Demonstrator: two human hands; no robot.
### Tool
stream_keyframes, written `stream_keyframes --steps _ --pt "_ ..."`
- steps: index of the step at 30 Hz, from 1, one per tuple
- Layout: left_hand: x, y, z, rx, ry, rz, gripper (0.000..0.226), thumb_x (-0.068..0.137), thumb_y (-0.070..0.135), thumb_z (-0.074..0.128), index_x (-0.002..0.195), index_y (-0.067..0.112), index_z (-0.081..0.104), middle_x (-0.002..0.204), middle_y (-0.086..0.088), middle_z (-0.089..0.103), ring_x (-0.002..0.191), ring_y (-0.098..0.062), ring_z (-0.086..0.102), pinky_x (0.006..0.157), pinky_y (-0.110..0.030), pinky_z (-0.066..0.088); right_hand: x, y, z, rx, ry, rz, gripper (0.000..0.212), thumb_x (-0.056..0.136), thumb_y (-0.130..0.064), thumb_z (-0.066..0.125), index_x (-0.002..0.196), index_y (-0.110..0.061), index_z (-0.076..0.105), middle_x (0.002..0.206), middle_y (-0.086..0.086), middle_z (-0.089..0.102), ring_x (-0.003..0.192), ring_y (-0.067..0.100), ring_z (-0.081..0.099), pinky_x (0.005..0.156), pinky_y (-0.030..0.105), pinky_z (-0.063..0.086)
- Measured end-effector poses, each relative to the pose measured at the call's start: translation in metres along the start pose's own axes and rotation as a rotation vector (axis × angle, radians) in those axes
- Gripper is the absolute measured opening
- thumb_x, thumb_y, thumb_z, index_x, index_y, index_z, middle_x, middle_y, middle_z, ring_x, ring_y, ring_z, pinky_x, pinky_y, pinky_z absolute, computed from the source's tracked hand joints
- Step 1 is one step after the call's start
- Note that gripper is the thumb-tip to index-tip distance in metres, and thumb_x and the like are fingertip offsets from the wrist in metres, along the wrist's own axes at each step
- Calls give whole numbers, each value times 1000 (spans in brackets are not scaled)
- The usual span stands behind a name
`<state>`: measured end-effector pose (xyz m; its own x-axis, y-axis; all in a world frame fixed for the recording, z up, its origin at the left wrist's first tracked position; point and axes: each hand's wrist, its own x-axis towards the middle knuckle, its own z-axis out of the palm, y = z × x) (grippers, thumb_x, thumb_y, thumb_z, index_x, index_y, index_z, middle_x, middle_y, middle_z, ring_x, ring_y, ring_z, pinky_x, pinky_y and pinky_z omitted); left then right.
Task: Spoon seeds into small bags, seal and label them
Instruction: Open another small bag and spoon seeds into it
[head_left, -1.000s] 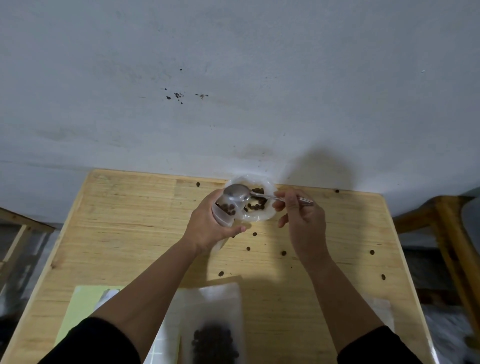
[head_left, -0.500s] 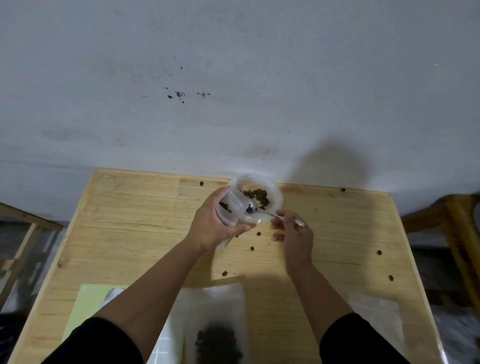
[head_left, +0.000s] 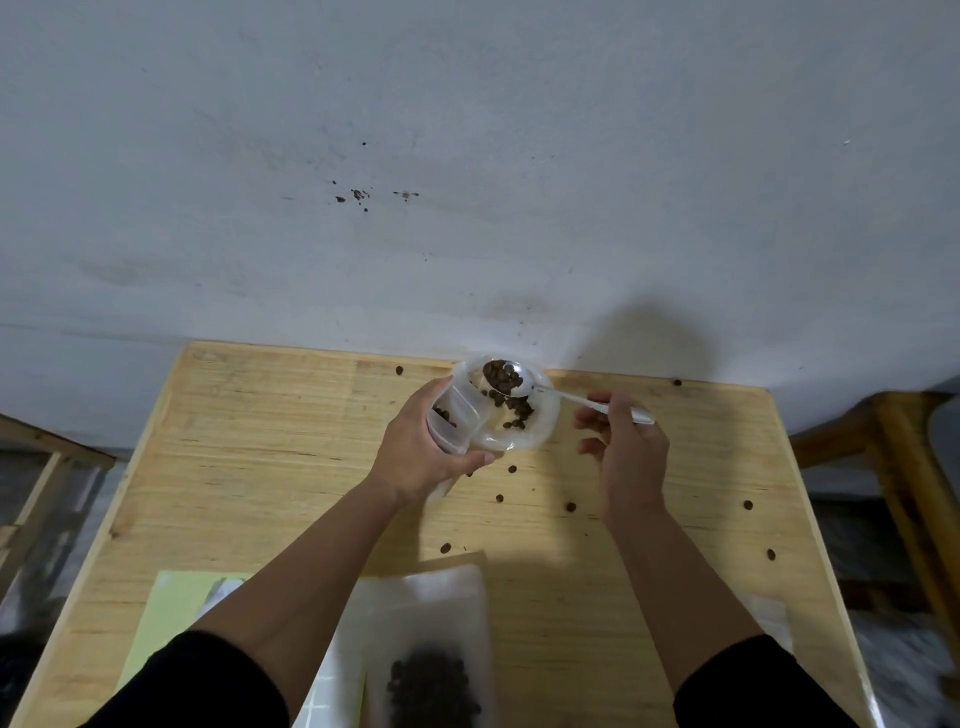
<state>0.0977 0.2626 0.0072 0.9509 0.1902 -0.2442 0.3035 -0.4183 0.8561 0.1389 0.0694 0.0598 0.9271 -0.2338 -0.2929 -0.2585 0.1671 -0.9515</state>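
We note the left hand (head_left: 415, 447) curled around a small clear bag (head_left: 451, 420), fingers and thumb wrapped about it, mouth held open and tilted toward the right; a few dark seeds (head_left: 443, 414) lie inside it. Just beyond and to the right of that hand sits a white plastic bowl (head_left: 540, 431) holding more seeds, its near rim touching or overlapped by the bag; we cannot tell which.

The right hand (head_left: 626, 447) pinches the handle of a metal spoon (head_left: 511, 379) between thumb and forefinger, the remaining fingers loosely curled below. The spoon's bowl is loaded with seeds and held over the far part of the white bowl, to the right of the bag's mouth and apart from it.

Loose seeds (head_left: 570, 507) are scattered on the wooden table (head_left: 260, 441) between and around both hands. Nearer than the left forearm lies a filled bag (head_left: 431, 649) of dark seeds, flat on the table, with a pale green sheet (head_left: 166, 613) to its left. A clear flat bag (head_left: 774, 623) lies beside the right forearm.
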Motion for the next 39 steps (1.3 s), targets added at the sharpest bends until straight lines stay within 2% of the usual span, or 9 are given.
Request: stream_keyframes --steps 5,9,12,17,21,25,30,36,39 --pt "-1 0 -2 -14 -15 0 107 52 49 88 142 29 34 141 9 46 127 -9 44 102 -25 36 -15 -16 2 -217 -237 -238 26 98 -13 44 86 -11 67 70 7 64 57 11 58 42 20 44" --pt "-3 4 -5 -19 -11 24 106 55 46 88 144 28 33 144 11 41 123 -2 47 98 -14 33 -23 -14 1 -432 -369 -451 20 94 -15 51 94 -8 69 79 3 66 57 13 59 45 20 46" --pt "-5 5 -7 -28 7 29 109 54 48 87 145 28 31 149 9 36 136 -10 35 107 -26 29 -27 -18 0 -379 -271 -405 15 92 -12 56 93 -9 71 72 5 67 49 10 57 45 18 45" --pt "-13 9 -14 -39 45 24 118 47 61 80 146 23 29 148 5 38 136 -13 35 111 -33 31 -22 -4 -24 -144 65 -180 14 85 -2 61 83 -11 71 69 8 68 60 13 62 47 21 48" --pt "-21 10 -15 -57 65 31 115 49 56 82 146 25 29 148 5 38 135 -10 34 111 -30 30 -18 32 -51 -313 188 -93 11 84 -8 63 89 -12 72 73 3 70 59 11 61 54 26 52" --pt "-30 12 -13 -63 50 48 117 47 58 80 147 25 28 148 6 37 134 -6 32 110 -28 30 -15 56 -62 -467 271 -41 13 85 -17 63 94 -15 73 80 -1 71 75 16 65 66 23 49" --pt "-35 13 -10 -45 36 43 119 45 62 78 147 23 29 147 4 39 134 -8 35 109 -27 31 -13 65 -67 -671 264 -67 14 86 -15 62 97 -14 70 88 2 69 79 12 57 74 21 37" --pt "-38 18 -10 -25 18 87 113 52 63 78 146 26 28 147 7 40 136 -8 35 113 -34 32 -9 54 -59 -791 200 -145 17 86 -18 60 98 -11 71 91 6 70 78 15 57 71 23 40" --pt "-40 24 -12 -57 -23 142 102 61 60 76 146 28 29 144 12 43 134 -3 36 113 -35 34 -17 32 -37 -684 -17 -286 17 86 -15 64 102 -12 70 93 1 70 74 4 60 65 4 42"
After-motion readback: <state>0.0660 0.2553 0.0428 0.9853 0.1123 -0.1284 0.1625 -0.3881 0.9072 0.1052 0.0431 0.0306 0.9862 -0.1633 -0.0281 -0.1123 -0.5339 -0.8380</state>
